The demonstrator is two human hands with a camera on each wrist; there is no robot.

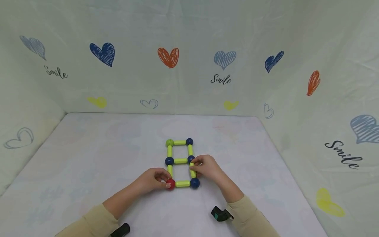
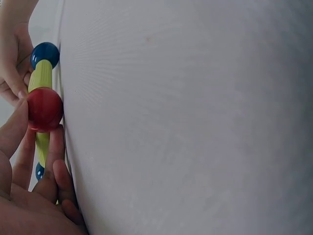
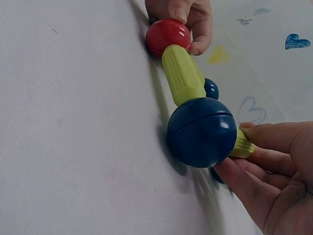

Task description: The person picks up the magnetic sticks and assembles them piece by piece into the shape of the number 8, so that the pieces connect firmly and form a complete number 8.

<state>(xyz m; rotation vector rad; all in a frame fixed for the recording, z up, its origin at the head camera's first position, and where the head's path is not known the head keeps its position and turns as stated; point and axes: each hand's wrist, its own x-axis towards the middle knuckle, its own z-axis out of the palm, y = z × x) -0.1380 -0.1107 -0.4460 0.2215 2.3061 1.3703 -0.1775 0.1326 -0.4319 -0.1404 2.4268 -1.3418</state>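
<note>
A flat frame of lime-green rods and coloured balls forms two squares, one behind the other, on the white table. My left hand [image 1: 155,180] pinches the red ball [image 1: 170,184] at the near left corner, thumb and fingers on opposite sides of it in the left wrist view. On the right, my right hand [image 1: 208,168] pinches the near right-side rod [image 3: 242,145] just behind the blue ball [image 3: 203,132] at the near right corner. A crosswise rod [image 1: 183,183] joins these two balls. At the far end sit a green ball [image 1: 169,142] and another blue ball [image 1: 189,141].
Pale fabric walls [image 1: 189,89] printed with hearts and "Smile" enclose the table [image 1: 88,148] at the back and sides. A black device [image 1: 221,214] sits by the right sleeve, and another [image 1: 120,230] by the left sleeve.
</note>
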